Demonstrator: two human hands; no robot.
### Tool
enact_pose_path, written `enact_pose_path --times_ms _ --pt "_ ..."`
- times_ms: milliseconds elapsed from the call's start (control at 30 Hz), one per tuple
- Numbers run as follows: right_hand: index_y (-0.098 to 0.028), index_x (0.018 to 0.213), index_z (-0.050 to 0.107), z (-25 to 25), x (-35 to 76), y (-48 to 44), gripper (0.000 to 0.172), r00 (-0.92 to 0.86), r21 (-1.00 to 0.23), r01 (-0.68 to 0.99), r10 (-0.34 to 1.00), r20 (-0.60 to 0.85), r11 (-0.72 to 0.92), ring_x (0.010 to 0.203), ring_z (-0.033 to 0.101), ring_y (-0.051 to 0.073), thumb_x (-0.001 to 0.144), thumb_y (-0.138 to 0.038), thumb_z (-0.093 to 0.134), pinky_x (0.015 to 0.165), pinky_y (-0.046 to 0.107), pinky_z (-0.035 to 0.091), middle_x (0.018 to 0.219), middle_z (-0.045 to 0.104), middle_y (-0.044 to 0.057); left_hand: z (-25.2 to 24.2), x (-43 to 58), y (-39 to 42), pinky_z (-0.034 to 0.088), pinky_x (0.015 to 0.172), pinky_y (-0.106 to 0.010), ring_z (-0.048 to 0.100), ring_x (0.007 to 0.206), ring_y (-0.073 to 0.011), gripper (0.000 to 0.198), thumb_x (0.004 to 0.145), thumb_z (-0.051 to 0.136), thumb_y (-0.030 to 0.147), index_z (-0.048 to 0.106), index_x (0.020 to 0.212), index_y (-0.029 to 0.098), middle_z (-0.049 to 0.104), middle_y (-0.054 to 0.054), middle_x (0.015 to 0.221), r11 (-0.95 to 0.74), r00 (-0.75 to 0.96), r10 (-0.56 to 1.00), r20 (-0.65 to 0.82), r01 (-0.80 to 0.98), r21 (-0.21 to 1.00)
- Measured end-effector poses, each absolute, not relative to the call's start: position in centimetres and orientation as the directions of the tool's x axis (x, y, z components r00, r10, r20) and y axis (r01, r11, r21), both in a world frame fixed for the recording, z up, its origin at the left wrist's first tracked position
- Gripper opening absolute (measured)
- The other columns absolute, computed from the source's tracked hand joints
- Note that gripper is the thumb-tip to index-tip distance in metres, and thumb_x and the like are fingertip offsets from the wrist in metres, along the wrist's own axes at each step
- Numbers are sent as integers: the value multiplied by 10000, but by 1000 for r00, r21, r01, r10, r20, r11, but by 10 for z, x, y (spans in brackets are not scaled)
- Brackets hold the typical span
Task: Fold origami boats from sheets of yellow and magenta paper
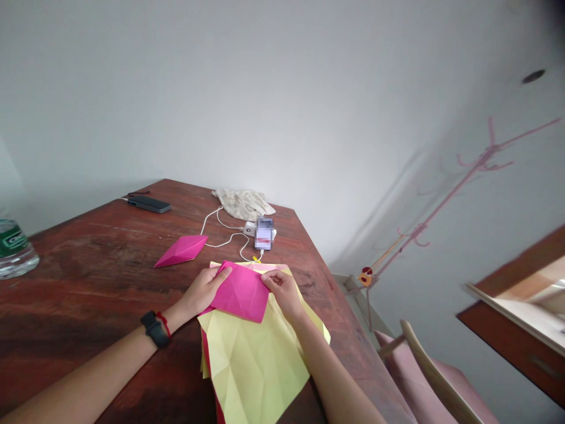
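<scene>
A folded sheet of bright pink paper [242, 294] is held between both hands, over a stack of creased yellow paper [260, 353]. My left hand [207, 290] grips its left edge, thumb on top and the other fingers hidden beneath. At the upper right corner, my right hand [282, 290] pinches the same pink paper between thumb and fingers. Red and pale pink edges show within the stack under the yellow sheet. To the left of my left hand lies a folded pink origami piece [182, 251], long and pointed at its ends.
Beyond the paper, a phone [263, 234] leans against a small white device with white cables. A pale crumpled cloth [245, 204], a black power bank [149, 204] and a water bottle [16, 247] stand on the wooden table [110, 294]. At right are a chair [435, 371] and a pink coat rack [454, 188].
</scene>
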State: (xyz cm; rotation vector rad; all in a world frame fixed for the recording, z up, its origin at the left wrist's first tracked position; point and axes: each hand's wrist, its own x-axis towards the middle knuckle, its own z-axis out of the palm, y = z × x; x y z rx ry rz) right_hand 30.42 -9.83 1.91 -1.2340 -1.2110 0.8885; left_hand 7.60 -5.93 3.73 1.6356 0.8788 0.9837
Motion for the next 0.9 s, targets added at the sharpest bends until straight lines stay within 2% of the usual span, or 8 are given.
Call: enact_pose_path --times_ms 167,333,433,567,700,900 --pt "-188 764 720 16 304 -98 296 237 -958 176 934 266 228 692 613 186 747 -477 779 633 293 476 749 702 49 40 75 -60 397 547 -247 533 606 -177 514 874 507 642 571 659 179 604 -4 626 -321 397 885 244 140 937" --pt "-197 781 724 14 308 -97 275 273 -916 271 889 367 295 721 636 203 807 -470 725 646 308 487 778 719 58 46 72 -61 504 676 -272 671 798 -245 337 784 704 491 724 883 170 757 -51 858 -396 532 807 254 170 902" --pt "-200 778 715 13 311 -96 286 300 -912 285 877 376 293 740 643 211 810 -485 719 657 315 493 792 721 61 44 72 -62 525 720 -293 688 808 -254 313 726 765 413 750 922 169 770 -42 852 -409 584 777 235 184 894" --pt "-197 858 702 11 310 -94 333 359 -947 164 877 320 278 753 657 212 768 -512 757 656 312 504 829 726 63 40 73 -61 530 755 -310 700 848 -270 279 760 739 361 769 958 167 783 -52 865 -410 570 789 231 208 888" --pt "-182 872 689 11 308 -95 397 351 -975 -15 914 204 223 653 633 181 740 -547 774 580 284 479 771 715 42 40 71 -60 530 799 -313 705 914 -284 290 756 752 354 769 984 177 793 -52 906 -413 503 823 265 207 887" --pt "-179 783 687 12 308 -95 377 371 -970 -54 907 201 237 630 586 157 710 -530 806 566 269 458 709 688 26 38 71 -59 523 784 -303 711 880 -269 252 766 743 339 769 952 172 794 -55 961 -440 487 827 280 251 862"
